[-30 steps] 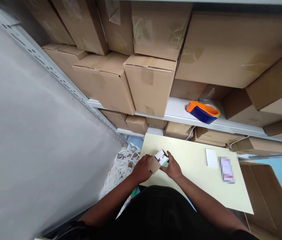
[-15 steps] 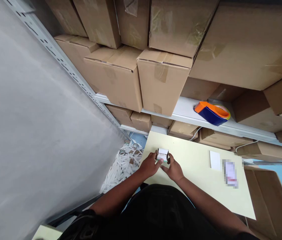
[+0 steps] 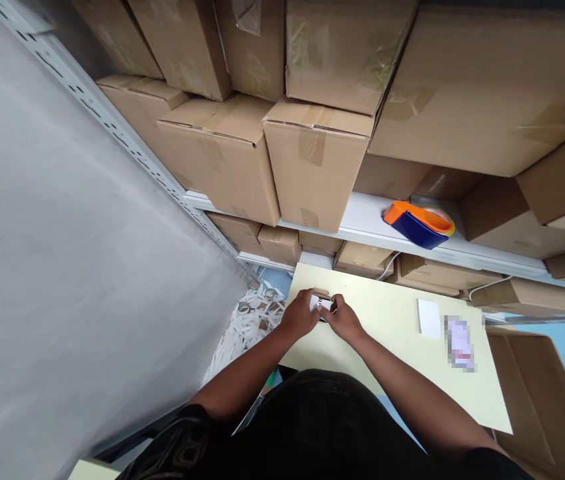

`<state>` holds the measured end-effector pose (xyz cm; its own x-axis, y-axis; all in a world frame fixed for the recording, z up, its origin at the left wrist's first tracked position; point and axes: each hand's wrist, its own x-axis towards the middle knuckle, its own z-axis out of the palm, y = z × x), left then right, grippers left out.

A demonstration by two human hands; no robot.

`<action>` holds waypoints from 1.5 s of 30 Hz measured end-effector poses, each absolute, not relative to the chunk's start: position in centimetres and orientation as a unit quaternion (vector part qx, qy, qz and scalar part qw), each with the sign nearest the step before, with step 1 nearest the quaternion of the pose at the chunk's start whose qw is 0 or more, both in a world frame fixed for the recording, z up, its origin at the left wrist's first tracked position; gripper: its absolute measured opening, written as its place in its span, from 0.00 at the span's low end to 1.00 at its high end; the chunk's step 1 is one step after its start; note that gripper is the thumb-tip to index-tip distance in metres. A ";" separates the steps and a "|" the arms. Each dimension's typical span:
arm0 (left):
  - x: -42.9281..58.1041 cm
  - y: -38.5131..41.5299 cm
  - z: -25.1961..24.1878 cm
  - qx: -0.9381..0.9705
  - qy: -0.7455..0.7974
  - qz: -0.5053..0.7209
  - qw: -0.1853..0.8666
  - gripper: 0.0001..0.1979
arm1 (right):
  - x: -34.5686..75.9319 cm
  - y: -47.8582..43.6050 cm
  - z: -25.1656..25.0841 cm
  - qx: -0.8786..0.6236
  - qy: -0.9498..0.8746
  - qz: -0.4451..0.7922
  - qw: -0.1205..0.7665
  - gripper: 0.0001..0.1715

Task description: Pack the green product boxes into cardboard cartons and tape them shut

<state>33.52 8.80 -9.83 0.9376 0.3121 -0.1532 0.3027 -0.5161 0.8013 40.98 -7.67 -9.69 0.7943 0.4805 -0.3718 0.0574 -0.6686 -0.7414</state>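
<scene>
From my remote view I have the left hand (image 3: pixel 301 315) clamped on one side of a small white-and-brown carton (image 3: pixel 319 305), and the right hand (image 3: pixel 345 320) closed on its other side, thumb across the near face. The carton is between both hands, over the left end of the pale counter (image 3: pixel 382 330). To the right I see a flat white rectangle (image 3: pixel 429 319) lying beside a pixelated item (image 3: pixel 459 343); beyond, an orange-and-blue tape dispenser (image 3: pixel 415 228) sits on the shelf (image 3: pixel 362 217).
</scene>
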 end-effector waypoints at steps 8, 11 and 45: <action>32.0 10.0 -9.8 0.863 0.165 0.020 0.478 0.22 | 41.8 -5.0 -8.7 -0.904 -0.115 0.302 0.281 0.30; 31.5 10.2 -11.1 0.814 0.200 0.053 0.543 0.18 | 42.2 -5.1 -8.8 -0.910 -0.104 0.305 0.260 0.28; 33.8 11.6 0.8 0.901 0.104 0.142 0.397 0.27 | 40.1 -7.7 -15.2 -0.847 -0.199 0.247 0.426 0.53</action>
<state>33.84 11.58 0.79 0.9380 0.3004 0.1728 0.0752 -0.6632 0.7447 40.08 -7.70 -15.22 0.7985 0.5480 -0.2492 0.1266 -0.5575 -0.8205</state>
